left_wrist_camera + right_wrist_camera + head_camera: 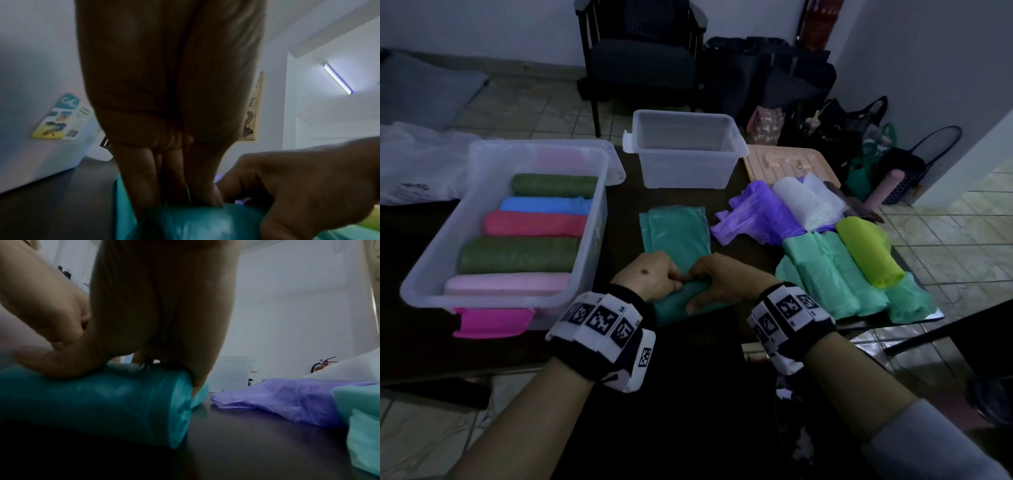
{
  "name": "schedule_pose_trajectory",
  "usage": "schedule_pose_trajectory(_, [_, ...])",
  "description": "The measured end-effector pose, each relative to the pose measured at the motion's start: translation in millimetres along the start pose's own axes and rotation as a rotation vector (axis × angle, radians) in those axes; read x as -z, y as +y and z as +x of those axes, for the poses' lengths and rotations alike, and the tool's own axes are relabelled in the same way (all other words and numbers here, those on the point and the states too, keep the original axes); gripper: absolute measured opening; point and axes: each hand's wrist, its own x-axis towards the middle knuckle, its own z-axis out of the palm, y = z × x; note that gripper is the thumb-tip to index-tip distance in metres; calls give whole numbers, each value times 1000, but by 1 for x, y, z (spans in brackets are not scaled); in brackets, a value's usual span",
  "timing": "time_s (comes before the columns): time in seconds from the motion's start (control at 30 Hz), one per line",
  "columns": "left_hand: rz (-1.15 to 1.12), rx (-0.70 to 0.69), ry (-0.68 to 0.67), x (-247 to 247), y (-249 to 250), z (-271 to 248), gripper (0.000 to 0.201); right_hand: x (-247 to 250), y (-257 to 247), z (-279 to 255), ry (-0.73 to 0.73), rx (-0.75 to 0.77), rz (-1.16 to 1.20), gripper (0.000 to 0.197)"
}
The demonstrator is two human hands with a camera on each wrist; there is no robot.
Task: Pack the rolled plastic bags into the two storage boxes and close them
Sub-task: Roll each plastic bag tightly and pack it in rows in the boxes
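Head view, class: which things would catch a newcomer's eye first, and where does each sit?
Two hands, left hand and right hand, grip a half-rolled teal plastic bag at the dark table's near edge. Left of them, a clear plastic storage box holds a row of rolled bags in green, blue, red and pink. Behind, a smaller clear plastic box stands empty.

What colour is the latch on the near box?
Bright pink latch; the head view shows it best.

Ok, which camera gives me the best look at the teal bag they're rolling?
The head view: it shows the whole teal bag, the flat part spread on the table and the rolled end under the left hand and right hand. The right wrist view shows only the roll's end close up; the left wrist view shows just a patch beneath the fingers.
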Motion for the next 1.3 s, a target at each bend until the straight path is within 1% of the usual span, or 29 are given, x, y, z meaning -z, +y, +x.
schedule_pose_trajectory(0.07, [-6,1,-2,-2,-2,3,29,-6,1,-6,72,7,-32,64])
schedule_pose_trajectory(0.1, [-10,6,-9,-3,-3,5,29,-10,-1,-11,150,0,-76,67])
schedule_pose_trajectory(0.17, [-16,13,-25,-5,-4,8,29,-23,-6,-23,368,63,-262,63])
schedule_pose_trajectory(0.2, [-19,16,-28,-6,-4,9,28,-33,-6,-28,451,99,-334,61])
schedule_pose_trajectory(0.27, [-23,19,-22,-8,-6,12,28,-53,-5,-36,545,131,-365,60])
schedule_pose_trajectory(0.33, [-25,22,-27,-7,-7,14,29,-66,-5,-39,575,120,-371,48])
schedule_pose_trajectory(0.4, [-16,16,-38,-5,-7,17,29,-68,-8,-41,546,84,-356,53])
schedule_pose_trajectory(0.47, [-14,10,-5,-4,-5,17,30,-64,-11,-37,490,37,-359,55])
schedule_pose_trajectory(0.53, [-33,-6,111,-6,-3,16,27,-61,-11,-32,429,-12,-360,54])
schedule_pose_trajectory(0.6, [-48,-53,227,-9,0,11,20,-57,-12,-28,340,-41,-340,65])
schedule_pose_trajectory(0.63, [-48,-72,241,-10,0,7,19,-53,-13,-26,308,-51,-343,70])
schedule_pose_trajectory(0.67, [-41,-78,225,-11,1,4,22,-50,-13,-24,289,-59,-353,72])
schedule_pose_trajectory(0.77, [39,-67,125,-11,-2,0,52,-40,-14,-14,261,-75,-408,67])
schedule_pose_trajectory(0.83, [106,-66,89,-12,-3,1,65,-33,-14,-8,230,-98,-411,64])
schedule_pose_trajectory(0.97, [177,-48,141,-11,-1,4,63,-24,-15,1,171,-121,-327,64])
schedule_pose_trajectory(1.07, [198,-37,98,-4,1,5,62,-22,-12,0,180,-105,-239,71])
schedule_pose_trajectory(1.13, [206,-27,40,1,5,5,59,-25,-12,-8,246,-70,-180,75])
schedule_pose_trajectory(1.2, [211,-26,-26,2,8,6,52,-35,-12,-18,349,-35,-310,67])
schedule_pose_trajectory(1.27, [220,-34,-74,0,9,9,51,-42,-14,-27,435,-60,-357,58])
schedule_pose_trajectory(1.3, [222,-32,-89,-1,10,10,51,-43,-16,-30,424,-65,-328,54])
